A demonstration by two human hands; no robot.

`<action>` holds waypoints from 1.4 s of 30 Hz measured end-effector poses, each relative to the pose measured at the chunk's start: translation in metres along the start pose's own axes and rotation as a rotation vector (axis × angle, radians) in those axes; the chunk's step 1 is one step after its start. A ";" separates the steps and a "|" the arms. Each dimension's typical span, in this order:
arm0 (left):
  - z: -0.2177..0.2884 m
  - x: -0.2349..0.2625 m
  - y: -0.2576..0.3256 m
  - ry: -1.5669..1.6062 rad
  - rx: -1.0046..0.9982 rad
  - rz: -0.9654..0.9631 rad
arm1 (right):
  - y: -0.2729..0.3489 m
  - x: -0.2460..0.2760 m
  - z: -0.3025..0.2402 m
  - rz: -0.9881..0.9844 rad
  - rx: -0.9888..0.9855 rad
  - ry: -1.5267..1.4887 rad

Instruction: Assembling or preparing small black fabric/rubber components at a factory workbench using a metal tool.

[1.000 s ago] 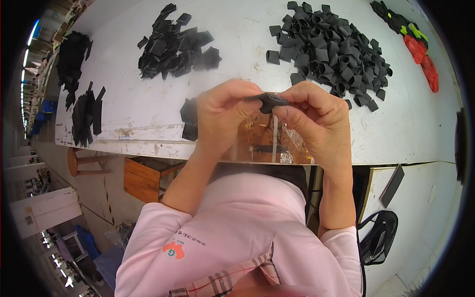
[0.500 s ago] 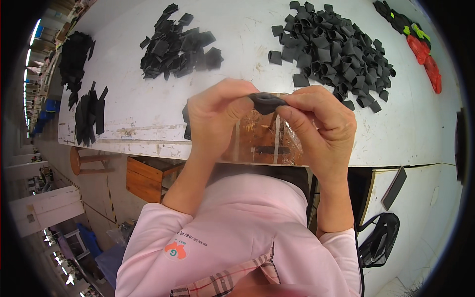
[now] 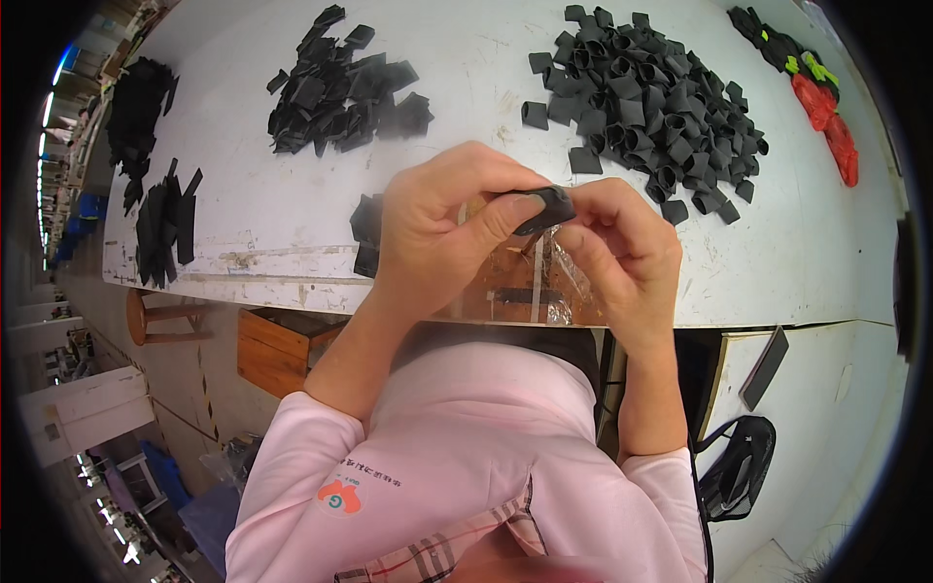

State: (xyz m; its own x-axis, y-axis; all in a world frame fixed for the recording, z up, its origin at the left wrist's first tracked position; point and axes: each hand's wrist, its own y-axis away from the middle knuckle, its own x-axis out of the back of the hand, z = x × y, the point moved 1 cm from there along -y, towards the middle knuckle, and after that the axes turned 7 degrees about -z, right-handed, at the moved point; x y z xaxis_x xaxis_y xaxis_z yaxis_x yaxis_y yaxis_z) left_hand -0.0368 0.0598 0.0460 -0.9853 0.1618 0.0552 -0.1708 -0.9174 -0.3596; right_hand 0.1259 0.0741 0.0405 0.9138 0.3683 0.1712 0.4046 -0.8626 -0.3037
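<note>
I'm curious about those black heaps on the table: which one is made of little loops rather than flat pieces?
The big heap at the far right, beside the red gloves: its pieces are open loops. The others look flat.

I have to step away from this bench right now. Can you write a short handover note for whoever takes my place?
Left hand and right hand together pinch one small black piece above the white table's near edge.
Heap of black loops lies far right, flat black pieces far left, a few more beside the left hand.
Done: cannot tell.
Left: the piece in hand; both heaps look large.
</note>
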 end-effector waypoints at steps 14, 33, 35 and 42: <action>-0.019 -0.013 0.003 0.078 -0.134 0.093 | -0.011 0.004 -0.010 -0.064 0.130 0.352; -0.022 0.000 0.001 0.061 -0.184 0.004 | -0.014 -0.005 -0.011 -0.103 0.093 0.354; -0.022 -0.007 -0.001 0.285 -0.096 0.000 | -0.013 0.001 -0.011 -0.106 0.109 0.353; -0.023 -0.009 0.001 0.259 -0.124 0.024 | -0.010 0.001 -0.012 -0.090 0.110 0.341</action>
State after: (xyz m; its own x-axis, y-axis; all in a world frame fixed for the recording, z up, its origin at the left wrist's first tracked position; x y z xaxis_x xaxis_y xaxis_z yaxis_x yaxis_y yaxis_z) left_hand -0.0278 0.0652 0.0238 -0.9514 0.2430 -0.1891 -0.1295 -0.8730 -0.4702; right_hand 0.1226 0.0794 0.0547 0.8175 0.2880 0.4988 0.5009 -0.7830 -0.3689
